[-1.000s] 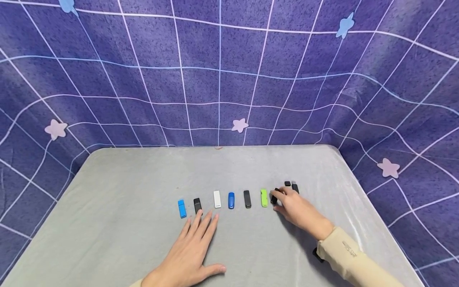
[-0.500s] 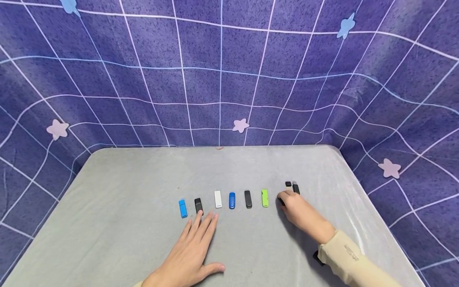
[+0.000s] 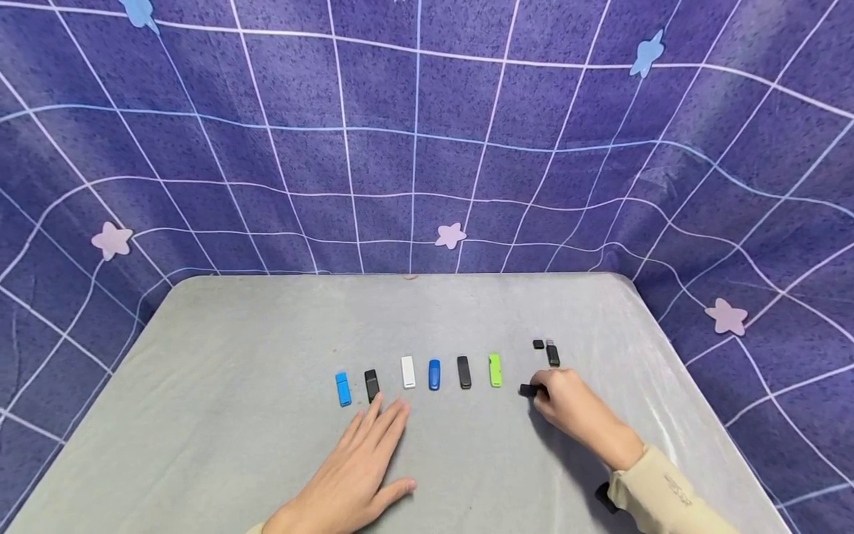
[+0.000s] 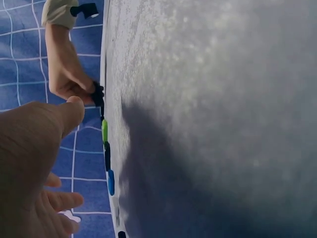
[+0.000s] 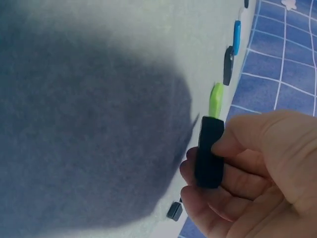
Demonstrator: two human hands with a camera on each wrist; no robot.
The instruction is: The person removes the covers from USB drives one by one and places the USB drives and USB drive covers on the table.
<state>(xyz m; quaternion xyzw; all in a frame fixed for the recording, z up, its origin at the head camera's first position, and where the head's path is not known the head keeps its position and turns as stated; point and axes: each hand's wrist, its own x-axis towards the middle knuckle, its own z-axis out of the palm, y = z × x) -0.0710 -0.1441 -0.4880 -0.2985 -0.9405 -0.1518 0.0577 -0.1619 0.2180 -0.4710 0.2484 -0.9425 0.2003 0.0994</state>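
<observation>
My right hand (image 3: pixel 574 404) pinches a black USB stick (image 5: pixel 210 153) between thumb and fingers, right of the green USB stick (image 3: pixel 495 370). In the right wrist view the stick is upright in the picture, its wide face showing. My left hand (image 3: pixel 356 471) lies with straight fingers spread on the table, fingertips just below a black USB stick with a cap (image 3: pixel 371 384). Left to right, the row also has a light blue stick (image 3: pixel 343 389), a white stick (image 3: pixel 408 372), a dark blue stick (image 3: pixel 434 375) and another black stick (image 3: pixel 463 372).
Behind the right hand lie an uncapped black USB stick (image 3: pixel 553 354) with its metal plug showing and a small black cap (image 3: pixel 538 344). The grey cloth-covered table (image 3: pixel 253 334) ends at a purple gridded curtain (image 3: pixel 373 163). A black device (image 3: pixel 605 497) sits at the right cuff.
My right hand has drawn the black USB stick away from the green one, toward me and slightly right, turning it sideways. The uncapped stick now shows fully. My left hand stays put.
</observation>
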